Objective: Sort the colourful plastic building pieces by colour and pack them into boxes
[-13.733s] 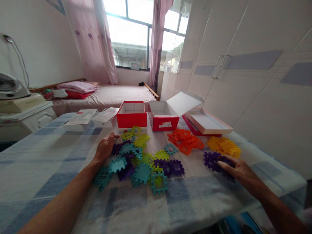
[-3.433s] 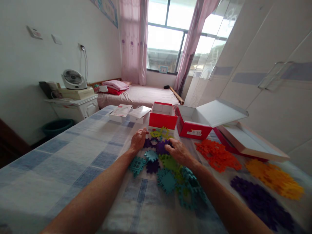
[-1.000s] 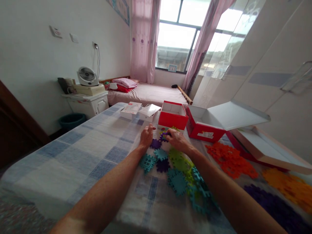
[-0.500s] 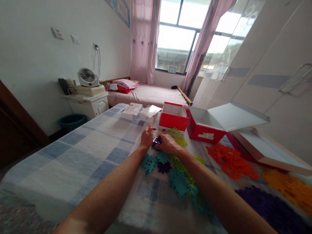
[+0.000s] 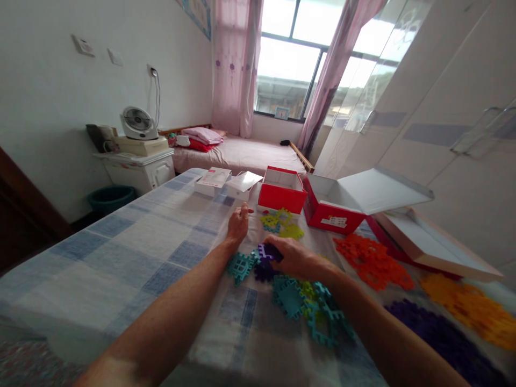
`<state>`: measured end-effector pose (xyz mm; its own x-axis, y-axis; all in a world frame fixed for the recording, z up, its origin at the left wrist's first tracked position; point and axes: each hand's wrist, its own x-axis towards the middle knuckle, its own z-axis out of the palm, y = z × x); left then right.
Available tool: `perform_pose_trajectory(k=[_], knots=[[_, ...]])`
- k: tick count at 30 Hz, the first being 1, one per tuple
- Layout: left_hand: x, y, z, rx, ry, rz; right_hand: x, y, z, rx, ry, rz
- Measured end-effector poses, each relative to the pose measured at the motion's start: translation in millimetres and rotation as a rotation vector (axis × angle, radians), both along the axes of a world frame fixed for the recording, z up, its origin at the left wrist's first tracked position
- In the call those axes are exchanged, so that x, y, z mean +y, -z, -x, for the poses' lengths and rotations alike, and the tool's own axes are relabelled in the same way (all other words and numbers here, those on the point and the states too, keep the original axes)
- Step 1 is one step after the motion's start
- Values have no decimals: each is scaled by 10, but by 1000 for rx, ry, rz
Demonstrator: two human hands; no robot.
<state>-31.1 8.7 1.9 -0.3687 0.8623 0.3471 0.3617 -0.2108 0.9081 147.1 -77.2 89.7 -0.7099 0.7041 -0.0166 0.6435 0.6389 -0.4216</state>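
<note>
My right hand (image 5: 291, 256) is closed on a purple notched plastic building piece (image 5: 266, 250), gripping it between thumb and fingers just above the pile. My left hand (image 5: 238, 221) rests edge-on at the cloth, its thumb apart and nothing visible in it. A teal window-shaped piece (image 5: 240, 266) lies below the left wrist, and another purple piece (image 5: 265, 271) sits beside it, partly under the held one. Nearer me lie larger teal gear-edged pieces (image 5: 288, 296) mixed with lime ones. Beyond the right hand is a small group of yellow-green pieces (image 5: 292, 231).
Heaps of orange-red pieces (image 5: 373, 262), yellow-orange pieces (image 5: 470, 303) and dark purple pieces (image 5: 439, 336) lie to the right. A red box (image 5: 282, 196), an opened red box (image 5: 336, 214) and white boxes (image 5: 207, 188) line the far edge of the checked tablecloth (image 5: 133, 258).
My right hand has moved toward me with the purple piece, away from my left hand. My left hand has shifted slightly left. The view has shifted a little too.
</note>
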Motion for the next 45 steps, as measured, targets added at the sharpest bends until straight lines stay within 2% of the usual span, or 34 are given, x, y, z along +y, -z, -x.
perform_pose_trajectory(k=[3,5,8,10,14,21,26,31,35,38,42,45], knots=[[-10,-4,5,22,9,-4,95,93,52,59,260,-202],[-14,-5,4,33,11,-1,137,85,33,99,334,-207],[-16,-7,-1,41,9,11,96,51,-21,49,184,-28],[-18,-11,-3,43,8,16,24,58,-27,-13,82,32],[-32,-22,-6,53,7,21,-87,133,55,-126,49,6],[-32,-15,-7,74,21,9,-108,170,180,-229,54,-90],[-33,-20,-6,76,10,16,-112,223,137,51,53,-41],[-32,-16,10,97,16,10,-95,182,-1,359,282,-31],[-32,-3,32,111,47,17,-217,46,-431,522,481,15],[-29,15,57,114,78,19,-445,4,-979,551,617,-76],[-9,40,98,173,98,29,-820,90,-1856,500,915,-235],[-19,22,101,268,36,35,-1060,229,-2448,464,1159,-342]])
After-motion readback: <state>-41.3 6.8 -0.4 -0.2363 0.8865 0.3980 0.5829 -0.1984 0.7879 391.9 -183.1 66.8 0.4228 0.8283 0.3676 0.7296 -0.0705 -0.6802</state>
